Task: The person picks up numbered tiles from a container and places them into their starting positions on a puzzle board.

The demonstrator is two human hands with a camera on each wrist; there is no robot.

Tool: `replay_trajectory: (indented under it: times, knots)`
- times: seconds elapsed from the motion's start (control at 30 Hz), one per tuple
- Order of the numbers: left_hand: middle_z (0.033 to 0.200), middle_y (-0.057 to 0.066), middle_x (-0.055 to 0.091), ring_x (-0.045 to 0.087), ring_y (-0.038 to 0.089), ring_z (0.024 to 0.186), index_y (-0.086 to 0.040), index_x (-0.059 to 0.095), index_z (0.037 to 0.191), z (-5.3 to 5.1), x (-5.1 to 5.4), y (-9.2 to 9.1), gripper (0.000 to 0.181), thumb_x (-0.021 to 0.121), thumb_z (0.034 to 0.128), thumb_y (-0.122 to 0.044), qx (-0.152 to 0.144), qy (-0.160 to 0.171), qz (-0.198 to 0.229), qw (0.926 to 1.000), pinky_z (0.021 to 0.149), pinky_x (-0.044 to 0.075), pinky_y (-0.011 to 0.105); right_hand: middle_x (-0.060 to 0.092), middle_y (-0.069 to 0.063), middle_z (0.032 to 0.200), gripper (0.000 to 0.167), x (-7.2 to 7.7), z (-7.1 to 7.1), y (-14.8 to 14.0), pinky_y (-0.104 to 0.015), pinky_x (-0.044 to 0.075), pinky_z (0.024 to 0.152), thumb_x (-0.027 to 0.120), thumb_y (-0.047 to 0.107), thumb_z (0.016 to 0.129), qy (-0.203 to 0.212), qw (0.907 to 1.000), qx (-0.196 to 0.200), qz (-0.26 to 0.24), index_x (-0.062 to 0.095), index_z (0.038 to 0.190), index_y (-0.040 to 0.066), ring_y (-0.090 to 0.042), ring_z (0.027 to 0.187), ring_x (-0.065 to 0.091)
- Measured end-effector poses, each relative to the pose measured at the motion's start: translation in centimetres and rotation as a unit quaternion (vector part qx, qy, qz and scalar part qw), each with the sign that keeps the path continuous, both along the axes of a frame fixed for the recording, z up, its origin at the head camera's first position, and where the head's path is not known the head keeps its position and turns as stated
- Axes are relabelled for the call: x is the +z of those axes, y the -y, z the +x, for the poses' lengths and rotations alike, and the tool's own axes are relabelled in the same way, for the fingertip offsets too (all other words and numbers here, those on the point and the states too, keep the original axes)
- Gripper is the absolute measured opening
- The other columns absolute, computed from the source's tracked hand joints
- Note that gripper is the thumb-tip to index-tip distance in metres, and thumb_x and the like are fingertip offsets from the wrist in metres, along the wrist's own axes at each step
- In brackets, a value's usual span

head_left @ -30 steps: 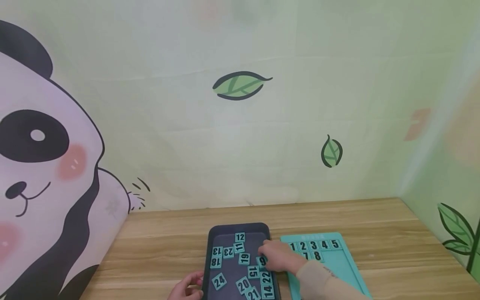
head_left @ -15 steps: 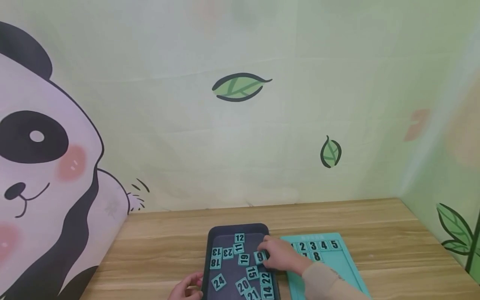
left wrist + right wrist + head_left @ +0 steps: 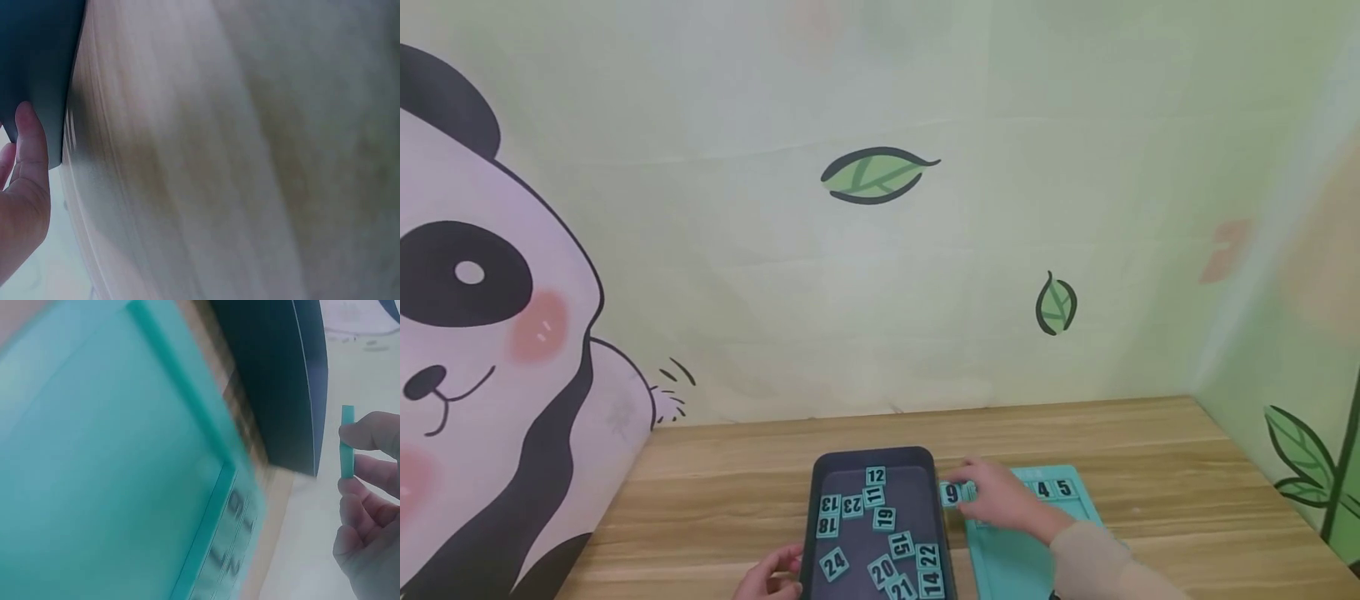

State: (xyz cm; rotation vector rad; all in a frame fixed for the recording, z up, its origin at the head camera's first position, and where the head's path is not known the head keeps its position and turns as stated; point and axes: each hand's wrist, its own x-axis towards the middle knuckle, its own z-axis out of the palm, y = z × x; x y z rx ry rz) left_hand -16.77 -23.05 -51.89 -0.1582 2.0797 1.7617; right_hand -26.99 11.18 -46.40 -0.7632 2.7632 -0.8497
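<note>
Between thumb and fingers my right hand [image 3: 1000, 497] pinches a teal number tile marked 9 [image 3: 951, 495]. In the right wrist view that tile appears edge-on, raised above the table. The hand is over the upper left corner of the teal number board [image 3: 1018, 562], covering part of its tile rows; 4 and 5 show at its top right. My left hand [image 3: 770, 573] touches the left side of the dark tray [image 3: 943, 533]; the left wrist view shows a finger [image 3: 31, 140] against its outer wall. Several loose number tiles lie in the tray at various angles, among them 24 [image 3: 833, 564].
Tray and board lie side by side on a wood-grain table [image 3: 722, 483], with a narrow strip of wood between them. Behind rises a pale green wall [image 3: 760, 275] printed with leaves, with a panda [image 3: 542, 250] at the left.
My right hand has gripped the 9 tile, lifted it out of the tray and carried it rightward to the board's left edge. The left hand stays at the tray's side.
</note>
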Motion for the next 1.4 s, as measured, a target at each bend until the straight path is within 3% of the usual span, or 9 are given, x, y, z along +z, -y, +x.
replay_trajectory:
  times: [0.2,0.37,0.5,0.73,0.93,1.4]
  knots:
    - [0.112,0.015,0.044,0.055,0.015,0.09,0.007,0.031,0.13,0.0,0.1,0.2,0.059,0.049,0.0762,-0.007,-0.006,0.006,0.005,1.0,0.075,0.049,0.037,0.052,-0.016,0.119,0.035,-0.1,-0.3,-3.1,-0.045,0.045,0.084,0.066,0.016,0.072,0.011,0.9985,-0.054,-0.008,0.063,0.107,0.009,-0.029,0.105,0.053]
    - [0.111,0.016,0.044,0.055,0.016,0.09,0.008,0.031,0.13,0.0,0.1,0.0,0.058,0.049,0.0764,-0.007,-0.008,-0.001,0.006,1.0,0.075,0.049,0.037,0.056,-0.004,0.101,0.035,-0.6,-0.3,-5.8,-0.031,0.048,0.071,0.066,0.014,0.072,-0.012,0.9973,-0.072,-0.013,0.062,0.105,0.007,-0.017,0.088,0.055]
    - [0.11,0.015,0.045,0.055,0.015,0.088,0.008,0.032,0.13,-0.1,0.2,-0.1,0.058,0.048,0.0758,-0.008,-0.001,0.0,-0.007,1.0,0.073,0.049,0.036,0.055,-0.004,0.096,0.037,-1.1,-0.3,-7.6,-0.025,0.044,0.065,0.067,0.012,0.069,-0.023,0.9953,-0.091,-0.021,0.061,0.105,0.005,-0.014,0.081,0.051]
    - [0.111,0.015,0.045,0.055,0.015,0.088,0.007,0.031,0.13,-0.1,0.2,0.1,0.06,0.049,0.0755,-0.009,-0.002,0.006,-0.005,1.0,0.074,0.049,0.036,0.055,-0.017,0.105,0.037,-2.1,0.0,-10.3,-0.041,0.048,0.074,0.066,0.01,0.069,-0.046,0.9945,-0.091,-0.022,0.061,0.104,0.001,-0.027,0.089,0.055]
    - [0.111,0.015,0.045,0.055,0.015,0.089,0.008,0.031,0.13,-0.1,0.2,0.1,0.06,0.05,0.0756,-0.008,-0.008,0.007,0.002,0.9999,0.075,0.049,0.037,0.053,-0.001,0.088,0.035,-3.0,0.3,-11.6,-0.03,0.045,0.069,0.067,0.011,0.067,-0.044,0.9941,-0.098,0.015,0.063,0.101,0.004,-0.013,0.081,0.05]
    - [0.113,0.014,0.043,0.055,0.015,0.091,0.006,0.03,0.132,-0.1,0.5,0.2,0.059,0.049,0.0773,-0.005,-0.011,0.027,0.015,0.9995,0.077,0.048,0.037,0.054,-0.001,0.089,0.034,-4.3,1.1,-11.7,-0.032,0.046,0.07,0.07,0.013,0.064,-0.059,0.9889,-0.116,0.072,0.065,0.097,0.009,-0.012,0.08,0.051]
